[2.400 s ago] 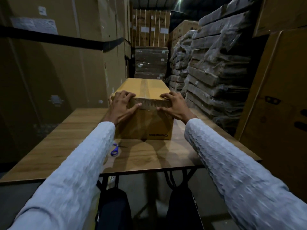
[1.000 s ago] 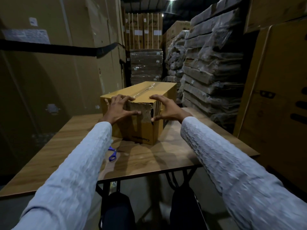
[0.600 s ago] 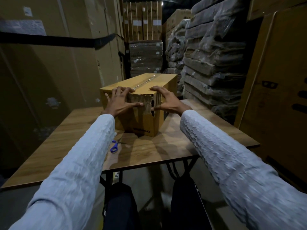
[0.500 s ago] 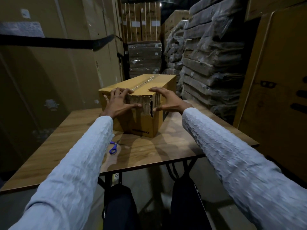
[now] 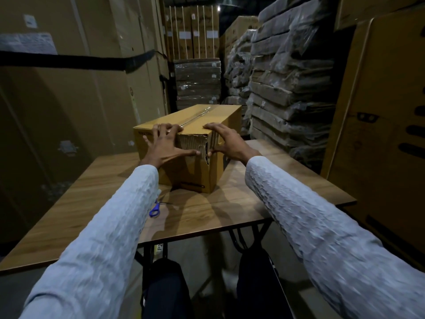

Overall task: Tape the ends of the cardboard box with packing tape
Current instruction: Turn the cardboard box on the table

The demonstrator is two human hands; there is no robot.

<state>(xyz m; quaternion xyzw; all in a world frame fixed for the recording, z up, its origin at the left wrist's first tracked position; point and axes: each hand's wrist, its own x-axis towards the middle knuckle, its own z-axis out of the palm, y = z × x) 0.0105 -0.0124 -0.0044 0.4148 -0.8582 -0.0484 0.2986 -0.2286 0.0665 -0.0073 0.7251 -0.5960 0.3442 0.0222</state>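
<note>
We see a wooden table (image 5: 264, 203) on thin black legs (image 5: 239, 240) in a dim storeroom. Big brown cartons (image 5: 69, 107) stand like a wall on our left, with a black band (image 5: 69, 63) across them. More tall cartons (image 5: 379, 111) stand on our right. Flat packs in shiny plastic (image 5: 287, 77) are piled high. A small light (image 5: 219, 6) glows far back.
</note>
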